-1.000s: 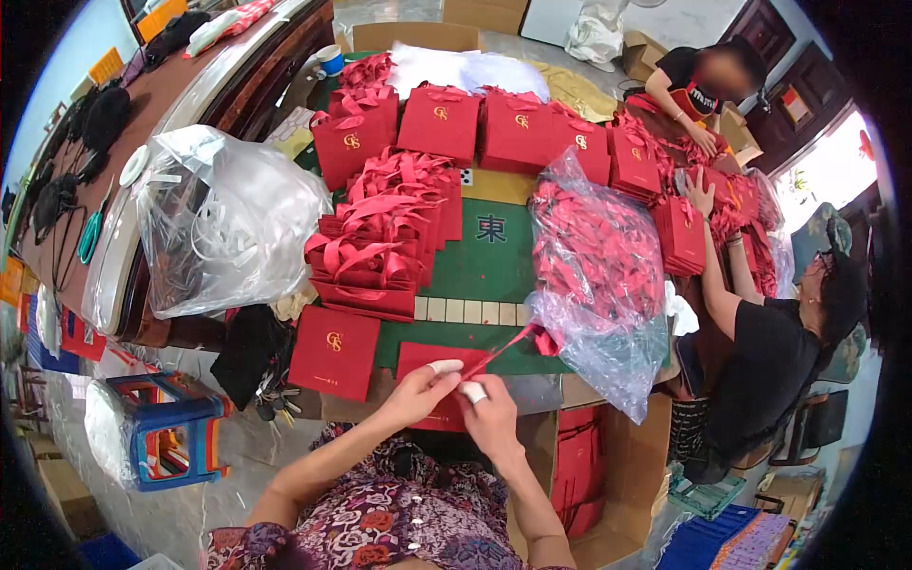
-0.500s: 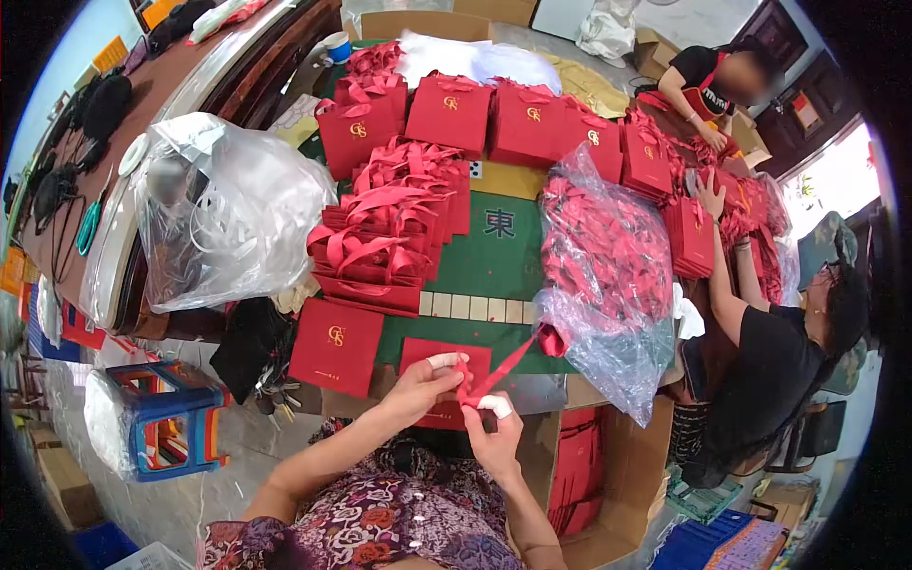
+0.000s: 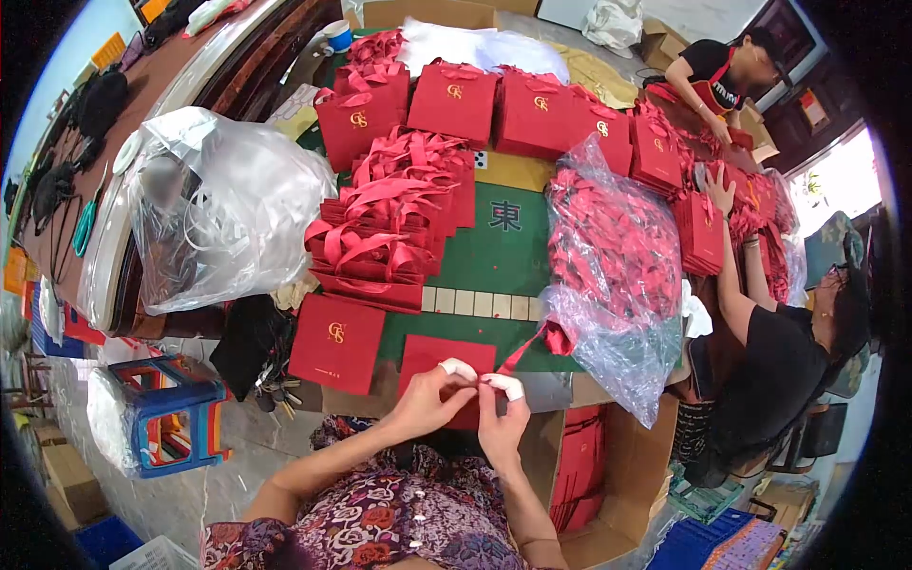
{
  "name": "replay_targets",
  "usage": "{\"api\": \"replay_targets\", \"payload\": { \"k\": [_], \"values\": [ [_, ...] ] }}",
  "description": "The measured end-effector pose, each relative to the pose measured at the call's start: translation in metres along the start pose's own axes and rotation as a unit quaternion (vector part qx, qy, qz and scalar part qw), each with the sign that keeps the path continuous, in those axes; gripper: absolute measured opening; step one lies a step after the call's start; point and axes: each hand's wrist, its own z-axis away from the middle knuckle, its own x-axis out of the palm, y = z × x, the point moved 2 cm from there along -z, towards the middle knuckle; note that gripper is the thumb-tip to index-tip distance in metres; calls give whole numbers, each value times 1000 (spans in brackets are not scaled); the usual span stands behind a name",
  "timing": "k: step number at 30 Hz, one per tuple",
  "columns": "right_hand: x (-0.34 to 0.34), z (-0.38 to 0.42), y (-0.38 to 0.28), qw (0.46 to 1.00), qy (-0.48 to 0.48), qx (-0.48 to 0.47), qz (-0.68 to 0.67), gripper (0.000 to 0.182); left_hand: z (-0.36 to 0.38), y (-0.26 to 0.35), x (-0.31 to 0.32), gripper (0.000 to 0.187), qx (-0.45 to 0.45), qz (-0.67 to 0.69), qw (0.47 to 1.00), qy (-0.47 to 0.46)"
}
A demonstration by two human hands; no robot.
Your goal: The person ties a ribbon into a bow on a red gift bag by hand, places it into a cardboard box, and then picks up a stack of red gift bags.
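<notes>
Both hands are at the table's near edge, fingertips almost meeting. Left hand [image 3: 435, 401]: thumb and wrapped index finger pressed together, a scrap of red ribbon [image 3: 518, 354] apparently caught at the tips. Right hand [image 3: 503, 420]: same pinch, on the same ribbon, close beside; its index also wears a white wrap.

Ribbon's place: from the meeting fingertips, its long axis slants outward and to the right, just beyond the right index, toward a curl of ribbon by the near-right corner. Right hand is nearer to that run; left hand sits at the opposite end.

Look of it: narrow, flat, plain red, slightly shiny; what lies between the fingertips is too small to make out.

Under and just beyond the hands, a flat red bag [image 3: 445, 354], partly covered by them. To its left, near the table's near-left corner, a red bag with gold lettering [image 3: 334, 344] lies face up.

Farther in, a clear plastic sack of ribbons [image 3: 613, 249] along the right edge; opposite, a stack of handled red bags [image 3: 372, 271]. Green table [image 3: 465, 255] between.
</notes>
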Motion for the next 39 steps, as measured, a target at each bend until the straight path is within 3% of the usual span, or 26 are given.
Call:
{"api": "replay_targets", "payload": {
  "k": [2,3,6,9,12,17,21,23,31,33,39],
  "values": [
    [-5,-4,2,998,-20,57,-32,12,-9,9,-16,25,70,-161,982,62],
    [-8,-9,-3,996,-30,79,-11,13,-16,8,-23,33,156,-271,945,96],
    [-7,-15,-1,992,-64,102,36,14,-28,12,-29,45,146,-415,896,59],
    [-2,-22,-1,990,-88,79,82,14,-33,10,-27,42,127,-467,875,28],
    [5,-25,-2,990,-70,56,108,14,-36,5,-26,40,133,-463,876,23],
    [9,-28,-1,985,-86,138,49,14,-33,14,-22,34,134,-457,878,43],
    [9,-29,-4,987,-84,128,44,14,-32,19,-23,30,104,-439,892,29],
    [9,-28,-5,995,-51,53,62,12,-32,21,-24,28,107,-432,895,29],
    [6,-33,-11,988,-63,106,91,16,-22,16,-17,25,98,-395,912,58],
    [5,-35,-13,987,-67,104,103,16,-18,22,-11,28,170,-428,884,86],
    [4,-38,-30,984,-70,109,120,16,-14,26,-1,30,240,-474,840,111]
  ]
}}
